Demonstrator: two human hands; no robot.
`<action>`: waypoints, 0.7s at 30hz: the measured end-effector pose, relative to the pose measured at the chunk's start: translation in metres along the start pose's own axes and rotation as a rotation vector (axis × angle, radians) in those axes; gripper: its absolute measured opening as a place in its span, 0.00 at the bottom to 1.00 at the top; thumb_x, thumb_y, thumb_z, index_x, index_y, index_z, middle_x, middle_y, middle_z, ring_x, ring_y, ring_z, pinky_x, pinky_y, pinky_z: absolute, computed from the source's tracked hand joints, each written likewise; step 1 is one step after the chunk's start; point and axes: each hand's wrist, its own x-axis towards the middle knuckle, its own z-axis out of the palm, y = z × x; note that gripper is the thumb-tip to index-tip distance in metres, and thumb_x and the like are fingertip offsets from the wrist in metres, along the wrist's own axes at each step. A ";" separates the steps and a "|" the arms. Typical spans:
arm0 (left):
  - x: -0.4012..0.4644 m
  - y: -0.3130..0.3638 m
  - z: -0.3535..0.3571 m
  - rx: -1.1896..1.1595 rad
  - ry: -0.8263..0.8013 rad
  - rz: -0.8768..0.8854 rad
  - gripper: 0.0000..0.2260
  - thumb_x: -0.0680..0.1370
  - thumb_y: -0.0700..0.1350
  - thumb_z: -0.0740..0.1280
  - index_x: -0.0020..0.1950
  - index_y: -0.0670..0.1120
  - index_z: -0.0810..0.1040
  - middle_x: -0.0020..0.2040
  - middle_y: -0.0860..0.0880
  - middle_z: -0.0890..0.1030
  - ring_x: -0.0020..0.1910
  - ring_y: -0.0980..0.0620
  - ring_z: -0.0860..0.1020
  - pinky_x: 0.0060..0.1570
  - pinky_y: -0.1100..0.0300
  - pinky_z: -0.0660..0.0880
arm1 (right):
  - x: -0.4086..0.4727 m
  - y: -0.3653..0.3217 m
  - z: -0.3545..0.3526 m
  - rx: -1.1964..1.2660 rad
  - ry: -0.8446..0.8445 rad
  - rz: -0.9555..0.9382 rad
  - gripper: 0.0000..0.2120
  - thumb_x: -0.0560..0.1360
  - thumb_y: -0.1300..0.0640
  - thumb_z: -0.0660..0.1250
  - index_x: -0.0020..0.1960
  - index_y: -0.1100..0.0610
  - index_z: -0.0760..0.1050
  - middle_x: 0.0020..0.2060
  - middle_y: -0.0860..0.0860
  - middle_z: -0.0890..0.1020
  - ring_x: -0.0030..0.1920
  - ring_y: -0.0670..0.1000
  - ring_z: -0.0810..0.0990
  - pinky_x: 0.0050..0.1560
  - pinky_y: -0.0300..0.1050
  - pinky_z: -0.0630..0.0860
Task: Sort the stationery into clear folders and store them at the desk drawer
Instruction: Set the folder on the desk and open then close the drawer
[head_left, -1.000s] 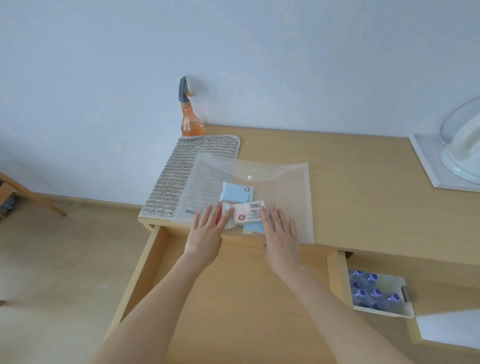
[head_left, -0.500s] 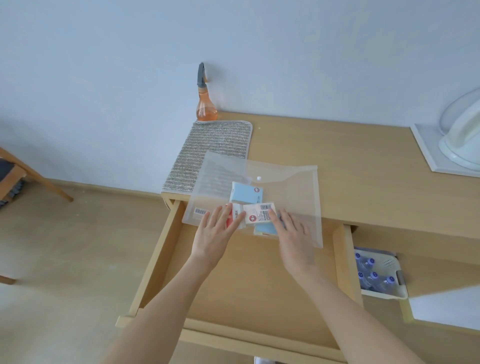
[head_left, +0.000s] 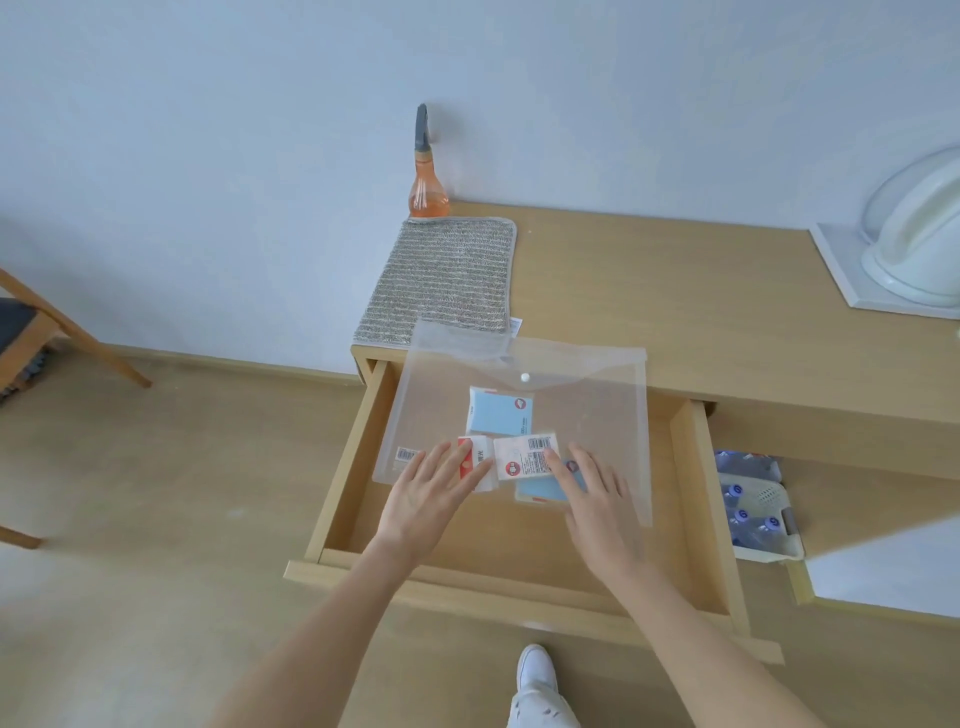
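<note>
We have both hands flat on the clear snap-button folder (head_left: 587, 415). It lies mostly over the open desk drawer (head_left: 696, 488), far edge overlapping the desk (head_left: 675, 291) lip and the near end of the grey striped cloth (head_left: 447, 275). Our left hand (head_left: 431, 499) has fingers straight and spread, tips pressing the folder over the red-and-white pack (head_left: 475, 460). Our right hand (head_left: 597, 499) is the same: fingers extended, pressing beside the white barcode-label pack (head_left: 524, 454) and on the lower blue pad (head_left: 540, 488). No curl, no pinch on either. A second blue sticky-note pad (head_left: 498, 413) sits inside the folder, further up, below the snap. Orange spray bottle (head_left: 428, 176) stands against the wall behind the cloth. White basket of bottles (head_left: 758, 512) sits under the desk, to the right of the drawer.
</note>
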 end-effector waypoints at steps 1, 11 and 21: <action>-0.002 -0.002 -0.001 -0.015 -0.017 -0.005 0.51 0.49 0.45 0.84 0.69 0.52 0.65 0.64 0.45 0.77 0.60 0.43 0.78 0.55 0.49 0.76 | -0.002 -0.001 0.002 0.005 -0.004 -0.019 0.48 0.53 0.70 0.78 0.69 0.51 0.64 0.60 0.58 0.77 0.57 0.57 0.74 0.53 0.50 0.77; -0.025 -0.012 0.011 -0.035 -0.125 0.004 0.41 0.51 0.48 0.84 0.63 0.52 0.77 0.61 0.49 0.79 0.58 0.47 0.79 0.44 0.55 0.80 | -0.015 0.002 0.013 0.009 -0.119 -0.199 0.51 0.51 0.59 0.82 0.70 0.50 0.64 0.61 0.55 0.72 0.59 0.54 0.72 0.52 0.47 0.77; -0.026 -0.011 0.011 -0.059 -0.138 -0.029 0.35 0.56 0.49 0.83 0.62 0.53 0.76 0.60 0.49 0.79 0.56 0.46 0.79 0.43 0.51 0.80 | -0.020 0.003 0.021 -0.003 -0.178 -0.225 0.49 0.54 0.58 0.82 0.71 0.51 0.63 0.62 0.56 0.71 0.58 0.56 0.77 0.53 0.48 0.77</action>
